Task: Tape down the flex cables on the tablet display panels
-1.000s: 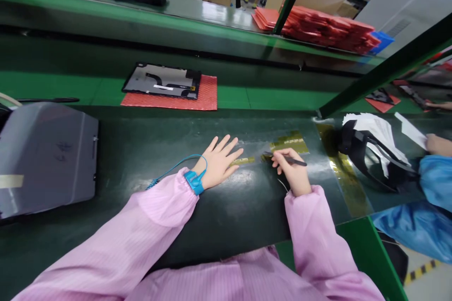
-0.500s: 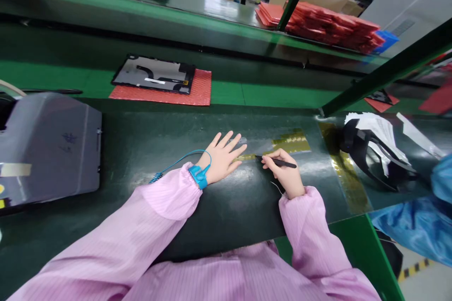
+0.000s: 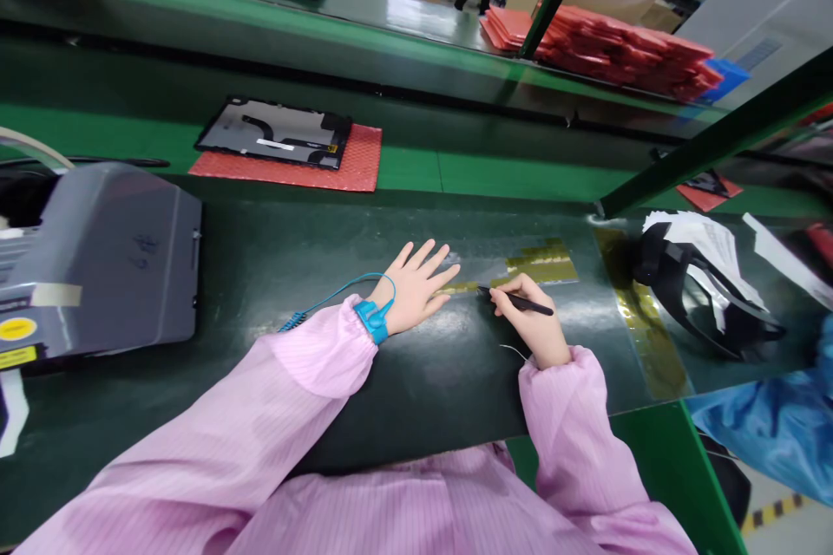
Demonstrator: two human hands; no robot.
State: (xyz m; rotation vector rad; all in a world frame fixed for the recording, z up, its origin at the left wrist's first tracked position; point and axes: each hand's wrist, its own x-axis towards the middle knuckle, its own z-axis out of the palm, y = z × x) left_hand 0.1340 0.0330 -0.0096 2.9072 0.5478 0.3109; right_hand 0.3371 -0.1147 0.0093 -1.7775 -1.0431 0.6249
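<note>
My left hand [image 3: 416, 284] lies flat and open on the dark green mat [image 3: 416, 381], fingers spread, pressing on a thin yellow strip [image 3: 461, 287]. A blue wrist strap [image 3: 370, 320] with a coiled cord circles that wrist. My right hand [image 3: 532, 323] is closed on black tweezers [image 3: 517, 301], held like a pen, their tip touching the strip's right end just beyond my left fingertips. A sheet of yellow strips [image 3: 541, 261] lies on the mat right behind the tweezers.
A grey machine [image 3: 97, 260] stands at the left. A dark panel [image 3: 273, 132] rests on a red bubble sheet [image 3: 338, 166] on the green belt. Red sheets [image 3: 612, 52] are stacked at the back. Black holder with white papers [image 3: 699, 269] and a blue-sleeved co-worker [image 3: 774, 425] at right.
My right hand has slid the tweezers' tip left to the strip's end by my left fingers. The co-worker's hand at the right edge has left the view. The view has shifted slightly.
</note>
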